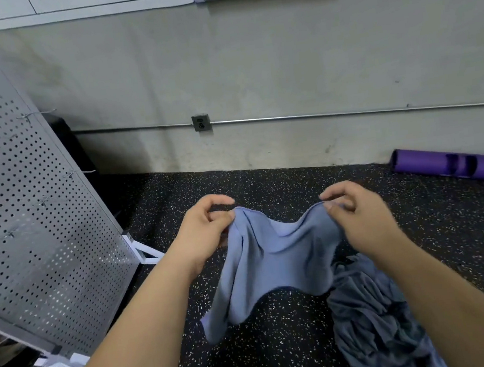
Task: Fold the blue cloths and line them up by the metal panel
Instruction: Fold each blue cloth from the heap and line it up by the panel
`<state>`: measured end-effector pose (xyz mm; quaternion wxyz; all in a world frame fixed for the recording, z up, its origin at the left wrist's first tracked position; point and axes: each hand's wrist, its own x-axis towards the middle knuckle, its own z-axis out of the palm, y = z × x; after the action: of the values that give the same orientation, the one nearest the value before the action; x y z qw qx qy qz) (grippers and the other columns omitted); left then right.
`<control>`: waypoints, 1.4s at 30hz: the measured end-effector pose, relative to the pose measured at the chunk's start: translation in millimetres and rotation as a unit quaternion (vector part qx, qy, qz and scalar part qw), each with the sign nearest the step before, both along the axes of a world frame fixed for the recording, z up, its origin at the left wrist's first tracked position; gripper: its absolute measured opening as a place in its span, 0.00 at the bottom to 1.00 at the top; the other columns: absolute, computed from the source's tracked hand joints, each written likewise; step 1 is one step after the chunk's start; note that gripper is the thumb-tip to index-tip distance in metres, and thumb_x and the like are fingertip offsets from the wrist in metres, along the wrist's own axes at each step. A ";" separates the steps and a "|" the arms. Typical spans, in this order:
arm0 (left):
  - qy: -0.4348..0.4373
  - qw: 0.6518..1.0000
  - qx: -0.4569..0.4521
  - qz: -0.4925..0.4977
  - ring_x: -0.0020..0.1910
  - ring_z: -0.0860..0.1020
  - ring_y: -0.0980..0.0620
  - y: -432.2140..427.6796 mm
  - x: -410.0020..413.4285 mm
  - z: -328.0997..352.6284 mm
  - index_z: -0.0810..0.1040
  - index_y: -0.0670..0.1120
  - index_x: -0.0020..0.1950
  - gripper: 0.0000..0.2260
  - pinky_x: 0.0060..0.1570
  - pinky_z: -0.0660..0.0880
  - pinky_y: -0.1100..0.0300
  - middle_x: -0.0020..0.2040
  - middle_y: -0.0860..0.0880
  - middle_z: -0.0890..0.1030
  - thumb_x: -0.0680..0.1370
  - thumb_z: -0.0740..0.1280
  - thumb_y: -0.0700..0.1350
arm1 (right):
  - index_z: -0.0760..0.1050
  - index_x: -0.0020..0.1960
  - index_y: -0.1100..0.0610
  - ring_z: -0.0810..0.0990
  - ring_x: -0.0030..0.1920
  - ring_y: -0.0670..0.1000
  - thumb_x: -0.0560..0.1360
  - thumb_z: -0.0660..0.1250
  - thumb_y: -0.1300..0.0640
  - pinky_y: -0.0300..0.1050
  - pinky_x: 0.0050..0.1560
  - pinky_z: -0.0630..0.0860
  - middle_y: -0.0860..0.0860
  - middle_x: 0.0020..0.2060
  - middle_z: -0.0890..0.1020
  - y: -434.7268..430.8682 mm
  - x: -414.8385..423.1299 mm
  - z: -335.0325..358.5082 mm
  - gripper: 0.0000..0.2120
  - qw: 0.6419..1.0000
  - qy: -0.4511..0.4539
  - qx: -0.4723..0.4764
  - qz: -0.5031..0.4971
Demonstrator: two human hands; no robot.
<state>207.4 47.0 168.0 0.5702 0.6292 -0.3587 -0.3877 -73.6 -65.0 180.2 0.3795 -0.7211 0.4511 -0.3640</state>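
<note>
A light blue cloth [274, 264] hangs in the air in front of me, sagging in the middle. My left hand [206, 226] pinches its upper left corner and my right hand [356, 215] pinches its upper right corner. Its lower edge dangles just above the speckled floor. A crumpled pile of darker blue cloths [374, 319] lies on the floor at the lower right, partly under my right forearm. The perforated metal panel [34, 225] stands tilted at the left on white feet.
Black speckled rubber floor [283, 344] runs to a grey wall with a conduit pipe and an outlet box [201, 122]. A rolled purple mat [456, 165] lies by the wall at the right. Small metal hooks stick out of the panel.
</note>
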 end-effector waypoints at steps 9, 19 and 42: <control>0.149 0.986 -0.053 -0.055 0.42 0.76 0.50 -4.4 -32.3 14.1 0.89 0.49 0.48 0.16 0.45 0.80 0.53 0.44 0.44 0.81 0.85 0.64 0.34 | 0.87 0.50 0.42 0.75 0.31 0.44 0.81 0.67 0.64 0.39 0.34 0.73 0.40 0.49 0.88 35.6 36.7 -11.8 0.18 0.989 0.005 0.026 0.142; 0.260 0.958 -0.082 -0.091 0.60 0.74 0.39 -6.9 -40.0 20.3 0.84 0.41 0.67 0.16 0.56 0.84 0.50 0.61 0.34 0.77 0.81 0.68 0.32 | 0.85 0.54 0.44 0.83 0.55 0.40 0.73 0.81 0.51 0.31 0.51 0.75 0.37 0.51 0.84 46.1 52.6 -23.5 0.11 0.993 -0.006 -0.068 0.093; -0.186 0.977 0.006 -0.105 0.36 0.78 0.61 -3.6 -94.8 3.4 0.81 0.52 0.47 0.05 0.40 0.75 0.61 0.39 0.60 0.83 0.80 0.75 0.50 | 0.85 0.45 0.47 0.85 0.46 0.42 0.76 0.77 0.53 0.44 0.50 0.82 0.40 0.43 0.87 30.7 42.7 -6.7 0.02 0.995 -0.084 0.046 -0.025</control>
<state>112.6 43.4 171.4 0.4457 0.6526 -0.5201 -0.3239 -30.9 -34.2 173.5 0.4390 -0.6584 0.4522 -0.4115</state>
